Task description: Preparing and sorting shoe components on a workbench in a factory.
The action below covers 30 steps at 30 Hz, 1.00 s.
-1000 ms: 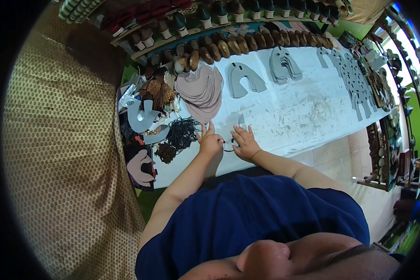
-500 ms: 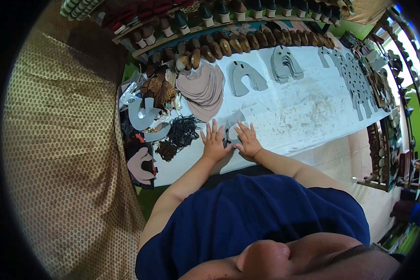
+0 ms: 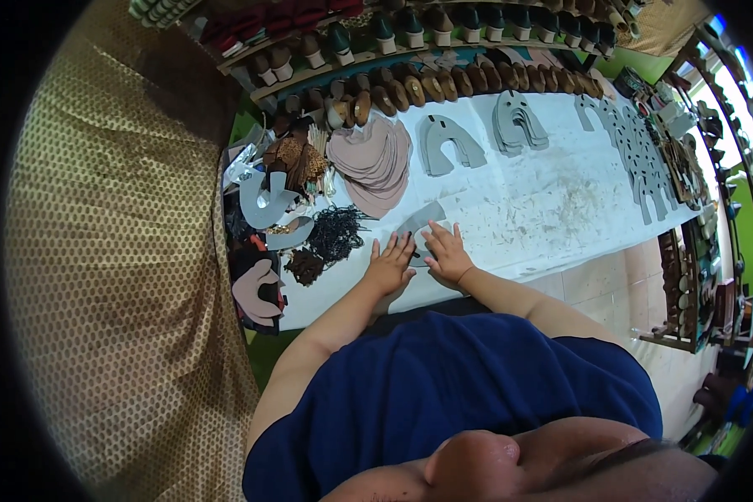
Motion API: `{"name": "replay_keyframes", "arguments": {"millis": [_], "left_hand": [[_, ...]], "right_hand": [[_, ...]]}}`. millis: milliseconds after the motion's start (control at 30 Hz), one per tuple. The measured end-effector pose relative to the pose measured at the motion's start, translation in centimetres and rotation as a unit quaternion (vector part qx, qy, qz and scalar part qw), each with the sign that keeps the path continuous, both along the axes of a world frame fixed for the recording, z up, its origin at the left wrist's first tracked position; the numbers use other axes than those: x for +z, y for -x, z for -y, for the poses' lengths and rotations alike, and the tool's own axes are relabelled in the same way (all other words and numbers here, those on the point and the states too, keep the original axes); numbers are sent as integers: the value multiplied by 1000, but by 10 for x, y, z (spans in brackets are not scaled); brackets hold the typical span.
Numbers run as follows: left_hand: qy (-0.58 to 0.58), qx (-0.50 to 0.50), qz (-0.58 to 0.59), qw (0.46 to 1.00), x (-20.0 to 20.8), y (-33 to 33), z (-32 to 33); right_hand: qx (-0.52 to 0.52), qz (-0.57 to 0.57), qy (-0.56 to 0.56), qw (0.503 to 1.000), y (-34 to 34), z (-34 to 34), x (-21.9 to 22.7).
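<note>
A grey curved shoe-upper piece (image 3: 429, 212) lies flat on the white-covered table close to my body, partly hidden under my fingers. My left hand (image 3: 389, 264) rests palm down at its left edge, fingers stretched out and fairly close together. On the piece's right side lies my right hand (image 3: 448, 255), its fingers extended and pressing flat. Neither hand grasps anything. A dark slot or mark shows on the piece between the two hands. Beyond it, to the left, is a fanned stack of pinkish-beige curved pieces (image 3: 372, 163).
Grey arch-shaped pieces (image 3: 450, 146) and a second stack of them (image 3: 517, 125) lie farther back. A tangle of black cords (image 3: 336, 236) sits left of my hands. Brown shoe lasts (image 3: 443, 84) line the table's far edge. A patterned curtain (image 3: 125, 276) hangs at the left.
My left hand's fingers have drawn back slightly and come closer together. My right hand stays on the grey piece, its fingers shifted a little. The whole view has turned slightly.
</note>
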State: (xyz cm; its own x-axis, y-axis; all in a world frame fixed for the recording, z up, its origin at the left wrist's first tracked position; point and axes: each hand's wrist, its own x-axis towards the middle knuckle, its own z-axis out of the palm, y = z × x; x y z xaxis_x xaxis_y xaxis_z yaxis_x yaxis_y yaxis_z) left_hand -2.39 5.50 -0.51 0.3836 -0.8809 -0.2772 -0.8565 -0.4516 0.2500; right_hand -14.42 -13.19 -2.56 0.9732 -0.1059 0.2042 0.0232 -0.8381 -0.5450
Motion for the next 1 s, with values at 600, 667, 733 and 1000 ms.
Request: {"name": "replay_keyframes", "arguments": {"millis": [600, 667, 733, 1000], "left_hand": [[-99, 388, 8, 916, 8, 24, -224], [-96, 381, -20, 919, 5, 21, -232], [-136, 369, -54, 918, 9, 16, -227], [-105, 349, -105, 925, -14, 0, -249]], "right_hand": [[49, -96, 149, 983, -6, -14, 7], [44, -94, 168, 980, -6, -14, 4], [54, -95, 181, 977, -8, -12, -2], [90, -168, 225, 956, -35, -26, 46]]}}
